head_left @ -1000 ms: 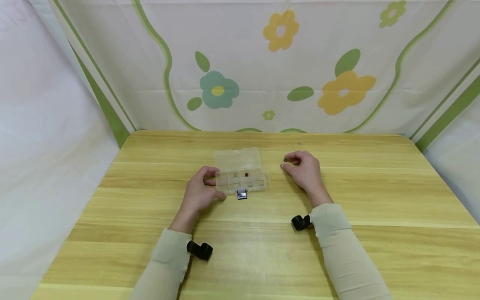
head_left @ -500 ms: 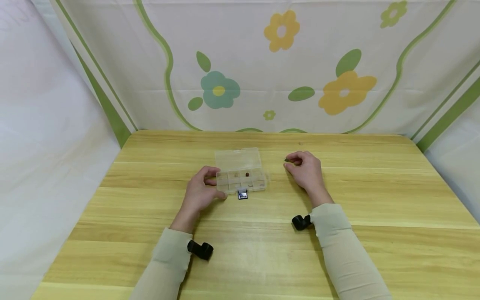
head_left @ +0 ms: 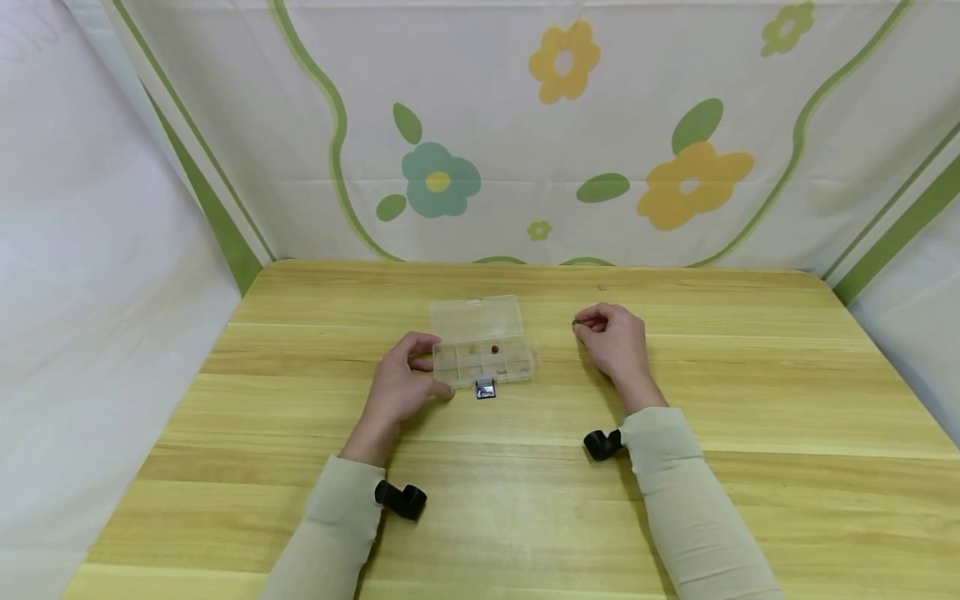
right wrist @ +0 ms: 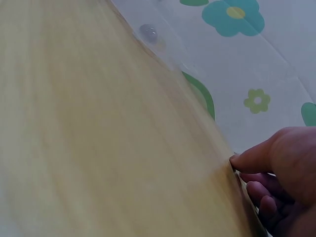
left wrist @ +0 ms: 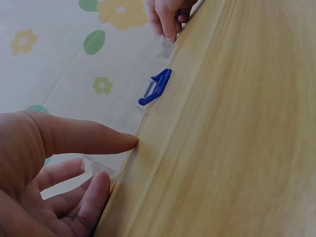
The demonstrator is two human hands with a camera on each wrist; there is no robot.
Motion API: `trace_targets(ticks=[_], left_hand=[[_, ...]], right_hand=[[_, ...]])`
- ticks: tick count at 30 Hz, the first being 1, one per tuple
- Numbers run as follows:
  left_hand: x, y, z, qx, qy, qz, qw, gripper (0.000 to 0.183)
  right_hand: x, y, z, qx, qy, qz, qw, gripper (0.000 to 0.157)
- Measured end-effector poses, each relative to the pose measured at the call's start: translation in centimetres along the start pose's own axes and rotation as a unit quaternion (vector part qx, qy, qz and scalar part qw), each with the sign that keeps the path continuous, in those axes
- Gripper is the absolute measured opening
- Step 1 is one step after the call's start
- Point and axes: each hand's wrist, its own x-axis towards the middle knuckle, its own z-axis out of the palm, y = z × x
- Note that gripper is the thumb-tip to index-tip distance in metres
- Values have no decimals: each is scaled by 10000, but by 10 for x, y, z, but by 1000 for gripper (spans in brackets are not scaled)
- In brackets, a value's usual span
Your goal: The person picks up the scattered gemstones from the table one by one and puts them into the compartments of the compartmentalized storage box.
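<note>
A clear plastic compartment box (head_left: 482, 363) lies on the table with its lid (head_left: 476, 318) folded back. One compartment contains a small dark red-brown bead (head_left: 495, 349); other small pieces inside are faint. My left hand (head_left: 401, 379) grips the box's left end, thumb along the front side and fingers around the far corner. The blue front latch (left wrist: 157, 88) hangs down in the left wrist view. To the right of the box, my right hand (head_left: 613, 340) pinches a tiny dark green piece (head_left: 575, 322) between thumb and forefinger, low over the table; the fingers hide most of it.
The wooden table (head_left: 480, 500) reaches back to a white flowered cloth (head_left: 495, 125). A tiny pale round piece (head_left: 601, 287) lies near the far edge. Each wrist carries a black camera, the left one (head_left: 402, 502) and the right one (head_left: 602, 444).
My right thumb has drawn in toward the forefinger around the green piece, and that hand has shifted slightly right. The left hand and the box keep their places.
</note>
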Motion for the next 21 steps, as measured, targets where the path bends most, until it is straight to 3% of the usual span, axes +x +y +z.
trace_targets(ticks=[9,21], left_hand=[[1,-1,0,33,1,20,10000,74],[1,-2,0,6,12,-3,10000,74]], right_hand=[[-1,2,-1,189,32,40,9998,25],[0,2,0,16,-28,-10,10000,17]])
